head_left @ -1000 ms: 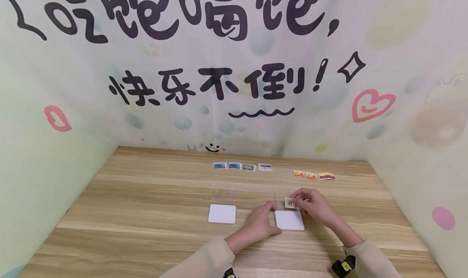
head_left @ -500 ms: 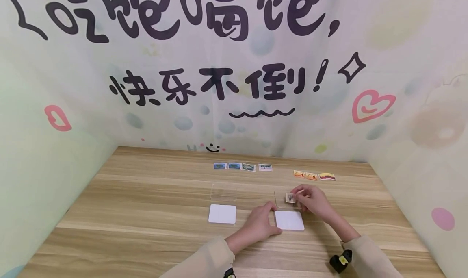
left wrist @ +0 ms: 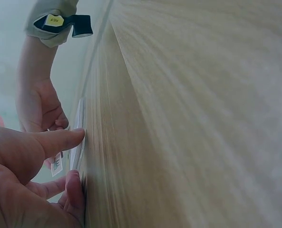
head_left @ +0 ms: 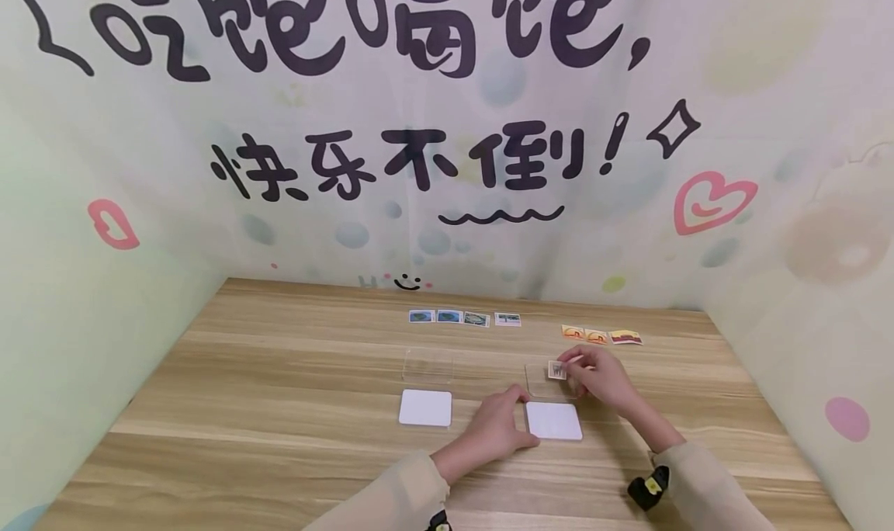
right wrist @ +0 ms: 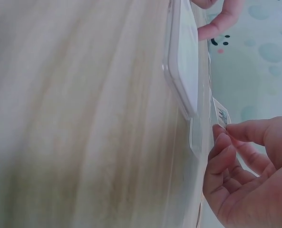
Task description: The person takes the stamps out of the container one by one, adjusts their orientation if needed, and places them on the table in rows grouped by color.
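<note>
My right hand [head_left: 601, 377] pinches a small pale-bordered stamp [head_left: 556, 370] with a dark picture between thumb and fingers. The stamp [right wrist: 221, 113] is tilted up above the clear lid [head_left: 539, 386], which lies behind the right white-filled case [head_left: 554, 421]. Thumb and fingers of my left hand [head_left: 491, 426] span this case's left side, holding it on the table. In the left wrist view the left thumb [left wrist: 67, 140] presses against the case's edge, and the other fingers curl in below it. The stamp's lower corner is hidden behind the right fingertips.
To the left lies a second white-filled case [head_left: 424, 408], its clear lid [head_left: 427, 367] behind it. Several blue and green stamps [head_left: 449, 317] line the back of the wooden table [head_left: 279, 407]. Three orange and yellow stamps [head_left: 596, 336] lie at back right. A printed cloth rises behind.
My right hand has moved slightly away from me with the stamp, from the lid's near part toward its far edge. My left hand stays put at the case.
</note>
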Demonstrator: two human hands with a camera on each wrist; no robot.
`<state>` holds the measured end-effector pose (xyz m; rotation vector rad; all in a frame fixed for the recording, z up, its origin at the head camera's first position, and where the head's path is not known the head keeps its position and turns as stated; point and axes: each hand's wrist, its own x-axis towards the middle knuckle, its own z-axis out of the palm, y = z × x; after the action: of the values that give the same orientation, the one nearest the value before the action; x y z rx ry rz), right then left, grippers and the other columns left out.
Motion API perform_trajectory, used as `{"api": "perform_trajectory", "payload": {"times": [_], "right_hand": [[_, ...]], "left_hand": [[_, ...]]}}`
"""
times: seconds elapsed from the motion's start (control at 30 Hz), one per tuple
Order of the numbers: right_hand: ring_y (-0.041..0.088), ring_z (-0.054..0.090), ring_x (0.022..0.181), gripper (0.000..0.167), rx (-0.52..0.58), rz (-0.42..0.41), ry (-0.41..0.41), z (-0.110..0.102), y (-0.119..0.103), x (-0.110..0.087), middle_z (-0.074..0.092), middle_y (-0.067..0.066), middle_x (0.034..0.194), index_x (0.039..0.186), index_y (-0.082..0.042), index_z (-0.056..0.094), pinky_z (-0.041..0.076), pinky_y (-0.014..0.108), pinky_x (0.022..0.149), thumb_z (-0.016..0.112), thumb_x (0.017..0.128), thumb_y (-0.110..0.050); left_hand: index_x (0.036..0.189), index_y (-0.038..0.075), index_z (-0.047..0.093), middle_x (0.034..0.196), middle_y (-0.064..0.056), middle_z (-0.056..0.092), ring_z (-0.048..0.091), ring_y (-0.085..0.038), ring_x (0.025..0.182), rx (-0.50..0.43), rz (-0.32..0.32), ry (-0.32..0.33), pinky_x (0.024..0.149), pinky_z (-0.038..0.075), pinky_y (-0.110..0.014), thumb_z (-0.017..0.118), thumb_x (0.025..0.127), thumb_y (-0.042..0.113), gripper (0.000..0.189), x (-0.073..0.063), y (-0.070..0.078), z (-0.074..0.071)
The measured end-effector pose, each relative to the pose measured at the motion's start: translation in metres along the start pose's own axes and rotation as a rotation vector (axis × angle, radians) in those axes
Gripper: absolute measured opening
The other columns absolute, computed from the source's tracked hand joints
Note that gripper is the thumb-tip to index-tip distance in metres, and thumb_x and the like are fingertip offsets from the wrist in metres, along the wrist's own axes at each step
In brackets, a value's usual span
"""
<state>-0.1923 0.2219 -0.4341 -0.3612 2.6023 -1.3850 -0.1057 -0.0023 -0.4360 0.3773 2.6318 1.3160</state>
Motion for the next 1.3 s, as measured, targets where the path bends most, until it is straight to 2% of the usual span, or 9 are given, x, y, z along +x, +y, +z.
{"api": "perform_trajectory", "payload": {"times": [0.2,0.63,0.93,1.3], "right_hand": [[0.017,0.055,0.059,0.013,-0.02,0.025,0.02,-0.001,-0.003,0.003,0.062,0.011,0.08,0.111,0.008,0.069,0.046,0.027,0.051,0.063,0.102,0.0],[0.015,0.052,0.056,0.014,-0.051,0.03,0.061,-0.001,0.001,0.015,0.063,0.01,0.077,0.111,0.007,0.07,0.043,0.026,0.05,0.063,0.102,-0.001],[0.015,0.052,0.052,0.015,-0.037,0.015,0.07,-0.004,0.004,0.022,0.061,0.009,0.072,0.11,0.01,0.068,0.042,0.024,0.048,0.062,0.101,0.0],[0.015,0.053,0.054,0.015,-0.048,0.016,0.084,-0.005,0.007,0.03,0.061,0.008,0.069,0.11,0.009,0.069,0.041,0.025,0.049,0.062,0.101,0.001]], "left_hand": [[0.121,0.007,0.064,0.115,-0.013,0.072,0.065,-0.024,0.101,0.0,-0.008,0.001,0.087,0.051,-0.034,0.092,0.08,0.012,0.05,0.0,0.002,-0.001],[0.123,0.006,0.063,0.119,-0.014,0.071,0.066,-0.029,0.108,-0.001,-0.005,-0.002,0.092,0.052,-0.036,0.092,0.081,0.012,0.052,0.001,0.0,-0.001],[0.12,0.007,0.064,0.114,-0.013,0.072,0.066,-0.027,0.104,0.0,-0.006,0.009,0.089,0.051,-0.035,0.092,0.079,0.012,0.05,0.001,0.0,0.0],[0.121,0.006,0.064,0.116,-0.014,0.071,0.066,-0.029,0.108,0.005,0.012,0.005,0.092,0.052,-0.036,0.092,0.08,0.012,0.05,0.0,-0.001,0.002]]}}
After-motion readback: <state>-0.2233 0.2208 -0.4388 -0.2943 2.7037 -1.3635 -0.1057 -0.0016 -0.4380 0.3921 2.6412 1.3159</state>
